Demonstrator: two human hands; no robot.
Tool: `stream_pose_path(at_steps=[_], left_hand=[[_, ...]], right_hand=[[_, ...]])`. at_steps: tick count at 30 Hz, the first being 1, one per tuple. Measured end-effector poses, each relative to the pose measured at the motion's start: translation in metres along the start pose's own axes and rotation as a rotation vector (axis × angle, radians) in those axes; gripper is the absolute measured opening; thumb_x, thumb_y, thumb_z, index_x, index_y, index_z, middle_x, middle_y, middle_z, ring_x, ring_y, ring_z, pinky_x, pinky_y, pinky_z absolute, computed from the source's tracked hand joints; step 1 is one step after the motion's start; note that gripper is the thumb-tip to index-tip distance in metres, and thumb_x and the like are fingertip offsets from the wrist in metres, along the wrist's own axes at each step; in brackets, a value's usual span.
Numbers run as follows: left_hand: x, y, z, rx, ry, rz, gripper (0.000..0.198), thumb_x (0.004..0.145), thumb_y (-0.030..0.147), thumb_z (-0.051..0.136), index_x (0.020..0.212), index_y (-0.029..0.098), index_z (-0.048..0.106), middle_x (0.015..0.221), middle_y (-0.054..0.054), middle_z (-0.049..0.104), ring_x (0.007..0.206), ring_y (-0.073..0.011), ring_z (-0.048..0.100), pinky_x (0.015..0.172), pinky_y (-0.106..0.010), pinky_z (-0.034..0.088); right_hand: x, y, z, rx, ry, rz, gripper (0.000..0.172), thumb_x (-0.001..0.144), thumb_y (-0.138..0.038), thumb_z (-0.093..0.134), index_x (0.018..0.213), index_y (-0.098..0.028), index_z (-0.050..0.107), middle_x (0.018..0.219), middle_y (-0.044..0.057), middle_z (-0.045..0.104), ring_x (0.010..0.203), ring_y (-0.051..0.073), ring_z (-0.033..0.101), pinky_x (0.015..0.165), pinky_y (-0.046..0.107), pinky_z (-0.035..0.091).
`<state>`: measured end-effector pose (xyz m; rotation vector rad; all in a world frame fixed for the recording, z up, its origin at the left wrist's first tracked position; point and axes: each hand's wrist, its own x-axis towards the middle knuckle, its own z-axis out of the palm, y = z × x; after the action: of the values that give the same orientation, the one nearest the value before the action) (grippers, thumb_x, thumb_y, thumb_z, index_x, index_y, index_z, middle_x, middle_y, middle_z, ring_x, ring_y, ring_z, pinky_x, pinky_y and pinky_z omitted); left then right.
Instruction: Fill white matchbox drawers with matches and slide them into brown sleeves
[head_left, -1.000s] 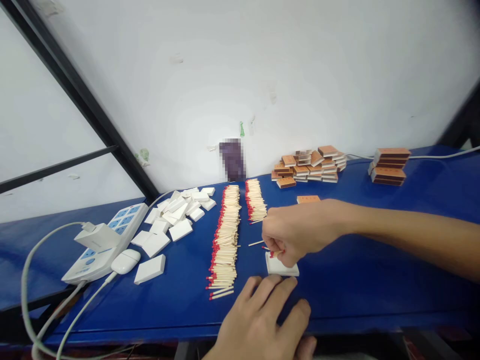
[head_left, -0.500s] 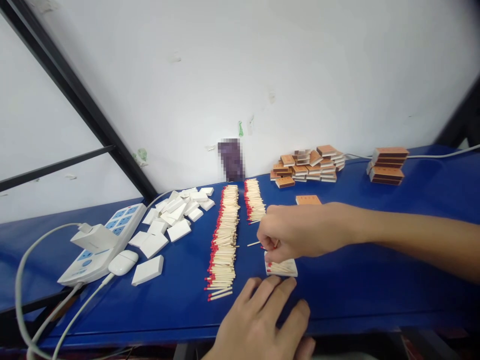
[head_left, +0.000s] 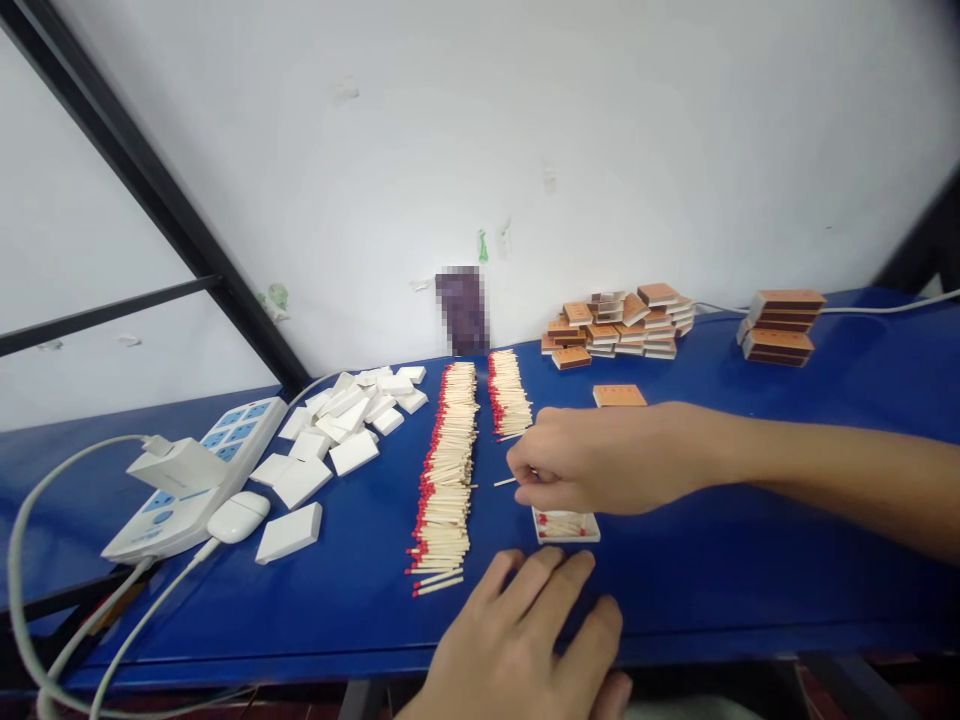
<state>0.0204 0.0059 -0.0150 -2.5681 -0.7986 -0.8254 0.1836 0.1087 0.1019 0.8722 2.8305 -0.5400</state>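
Note:
A small white matchbox tray [head_left: 594,538] holding red-tipped matches [head_left: 562,525] lies on the blue table. Just over its far edge, my right hand [head_left: 592,460] has thumb and fingers pinched together at a single match [head_left: 505,483], whose pale end sticks out to the left; the rest is hidden by the fingers. My left hand [head_left: 525,635] lies in front of the tray, fingers spread and fingertips at its near edge. Left of both hands runs a long row of matches [head_left: 442,470]. A shorter row of matches [head_left: 510,395] lies behind the right hand.
White empty-looking trays or boxes [head_left: 352,410] are heaped at left, beside a power strip [head_left: 247,425] with a charger and cables. Orange matchboxes [head_left: 622,325] are piled at the back right, with a stack of matchboxes [head_left: 781,328] farther right. One matchbox [head_left: 619,396] lies behind my right wrist.
My right hand has shifted slightly up and left, from over the tray to the single match, uncovering more of the tray's matches. My left hand has stayed almost still.

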Motion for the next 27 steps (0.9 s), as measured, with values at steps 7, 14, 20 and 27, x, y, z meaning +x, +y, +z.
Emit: stream_pose_path(at_steps=[7,14,20,27], left_hand=[[0.003,0.002,-0.006,-0.064,0.054,-0.009,0.017,0.089,0.028,0.057,0.096,0.018,0.068,0.101,-0.005,0.071,0.088,-0.0215,0.066,0.074,-0.034,0.054],[0.004,0.005,-0.005,0.006,0.099,-0.156,0.022,0.086,0.025,0.053,0.099,0.018,0.070,0.117,-0.011,0.070,0.106,-0.0285,0.065,0.080,-0.039,0.055],[0.001,0.005,0.003,0.057,0.104,-0.142,0.022,0.088,0.027,0.051,0.097,0.020,0.070,0.117,-0.009,0.071,0.105,-0.0272,0.066,0.079,-0.038,0.053],[0.003,0.005,-0.001,0.053,0.105,-0.149,0.023,0.087,0.026,0.052,0.099,0.019,0.070,0.119,-0.011,0.070,0.107,-0.0281,0.065,0.080,-0.038,0.054]], right_hand=[[-0.013,0.010,-0.018,-0.160,-0.130,-0.018,0.016,0.082,-0.023,0.064,0.098,-0.020,0.067,0.086,0.002,0.064,0.068,0.015,0.048,0.056,0.028,0.028],[-0.004,0.012,-0.008,-0.173,-0.203,-0.052,0.016,0.082,-0.027,0.066,0.094,-0.020,0.074,0.080,0.003,0.065,0.067,0.016,0.050,0.059,0.029,0.029],[0.002,0.018,-0.002,-0.176,-0.248,-0.097,0.013,0.080,-0.021,0.061,0.081,-0.019,0.074,0.063,0.000,0.058,0.057,0.013,0.044,0.057,0.029,0.029],[0.000,0.015,-0.004,-0.141,-0.197,-0.108,0.013,0.079,-0.017,0.056,0.071,-0.015,0.067,0.059,0.001,0.055,0.055,0.012,0.042,0.051,0.028,0.026]])
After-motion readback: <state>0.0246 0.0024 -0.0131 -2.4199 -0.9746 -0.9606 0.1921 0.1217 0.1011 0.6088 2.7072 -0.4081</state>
